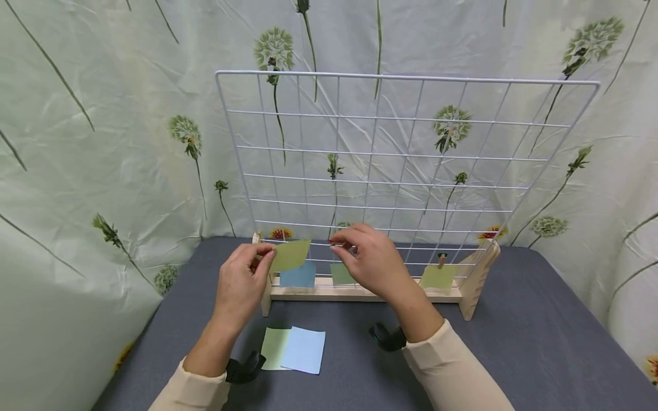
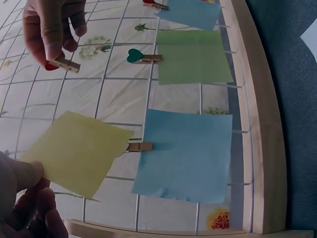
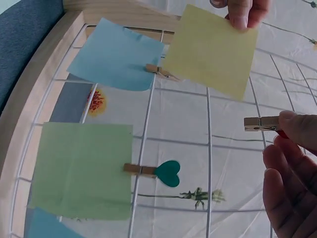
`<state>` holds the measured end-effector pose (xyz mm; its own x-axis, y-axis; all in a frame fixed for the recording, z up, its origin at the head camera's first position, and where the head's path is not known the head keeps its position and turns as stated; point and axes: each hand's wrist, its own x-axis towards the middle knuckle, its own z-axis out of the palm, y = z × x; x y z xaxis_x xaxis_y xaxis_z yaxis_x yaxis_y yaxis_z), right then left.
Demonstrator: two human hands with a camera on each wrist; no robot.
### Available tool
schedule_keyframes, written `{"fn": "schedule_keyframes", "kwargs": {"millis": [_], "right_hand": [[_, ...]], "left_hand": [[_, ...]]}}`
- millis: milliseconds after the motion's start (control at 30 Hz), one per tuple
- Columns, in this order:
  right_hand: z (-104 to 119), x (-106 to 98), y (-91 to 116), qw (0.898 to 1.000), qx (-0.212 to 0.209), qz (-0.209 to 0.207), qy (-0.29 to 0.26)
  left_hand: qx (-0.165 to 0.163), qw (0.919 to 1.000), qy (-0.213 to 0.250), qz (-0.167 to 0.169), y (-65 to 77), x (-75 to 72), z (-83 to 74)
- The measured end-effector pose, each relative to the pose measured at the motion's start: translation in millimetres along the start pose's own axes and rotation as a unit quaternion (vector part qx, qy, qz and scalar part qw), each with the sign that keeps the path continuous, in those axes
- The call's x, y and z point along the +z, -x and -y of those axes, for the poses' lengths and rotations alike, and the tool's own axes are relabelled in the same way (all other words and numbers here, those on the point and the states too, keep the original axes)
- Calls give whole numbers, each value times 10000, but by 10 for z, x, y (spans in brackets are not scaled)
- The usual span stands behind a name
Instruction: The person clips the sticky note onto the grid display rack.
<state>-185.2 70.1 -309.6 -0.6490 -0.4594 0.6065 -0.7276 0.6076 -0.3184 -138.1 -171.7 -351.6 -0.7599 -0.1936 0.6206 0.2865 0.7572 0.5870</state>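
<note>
Pinches a yellow square note in left hand, before the lower left of the wire grid. Grips a wooden clothespin in right hand, apart from the note; shows its red part in wrist views only. Likewise reveals a green heart beside the green note. In head view alone, includes a yellow-green note clipped at right.

The place looks like a small screened corner: a pale, wrinkled curtain with printed green dandelions hangs behind and on both sides of a dark blue-grey cloth-covered bench. Home or studio, I cannot tell.
</note>
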Motion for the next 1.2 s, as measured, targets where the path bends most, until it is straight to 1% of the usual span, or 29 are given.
{"fn": "schedule_keyframes", "kwargs": {"millis": [167, 300, 467, 667, 833, 1033, 1200], "right_hand": [[57, 20, -93, 9999, -50, -29, 95], [101, 33, -155, 9999, -35, -123, 112], [132, 57, -210, 9996, -47, -290, 58], [153, 114, -275, 9969, -321, -715, -28], [167, 200, -338, 9932, -516, -1039, -62], [163, 314, -376, 9910, -524, -1226, -104], [171, 378, -394, 9871, -562, -1492, -151]], "left_hand": [[-227, 9996, 170, 87, -65, -11, -15], [-277, 9992, 271, 110, -124, -19, -26], [-355, 9989, 205, 226, -191, -21, -52], [-448, 9985, 59, 311, -244, -19, -72], [-453, 9986, -110, 230, -286, -9, -72], [-369, 9989, -258, 161, -329, 10, -68], [-291, 9989, -329, 154, -345, 17, -72]]}}
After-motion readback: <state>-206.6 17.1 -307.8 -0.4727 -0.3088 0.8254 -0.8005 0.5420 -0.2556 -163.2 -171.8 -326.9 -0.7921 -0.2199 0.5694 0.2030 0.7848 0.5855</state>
